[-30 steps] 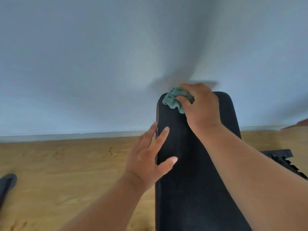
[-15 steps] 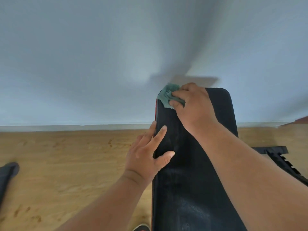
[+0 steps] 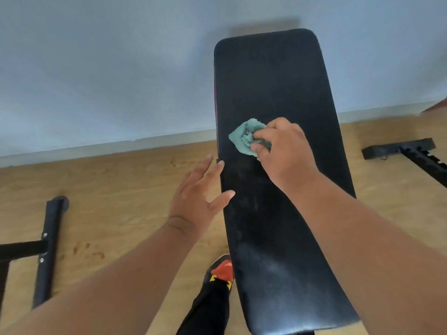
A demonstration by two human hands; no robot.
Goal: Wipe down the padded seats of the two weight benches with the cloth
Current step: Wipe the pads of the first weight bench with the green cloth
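Observation:
A long black padded bench seat (image 3: 273,81) runs from the bottom of the view up toward the wall, with a thin red stripe along its left side. My right hand (image 3: 283,151) grips a bunched teal cloth (image 3: 244,136) and holds it on the pad about halfway up. My left hand (image 3: 196,197) has its fingers spread and straight at the pad's left edge, thumb and fingertips touching the side. Faint smears show on the pad's lower part.
A black metal frame leg (image 3: 48,250) stands on the wooden floor at the left. Another black frame piece (image 3: 406,148) lies at the right. My shoe (image 3: 222,272) and dark trouser leg sit beside the pad's lower left. A pale wall with a skirting board stands behind.
My right hand has drawn the cloth from the pad's top left corner down to its middle. The view has tilted down, showing more floor and pad. My left hand stays at the left edge.

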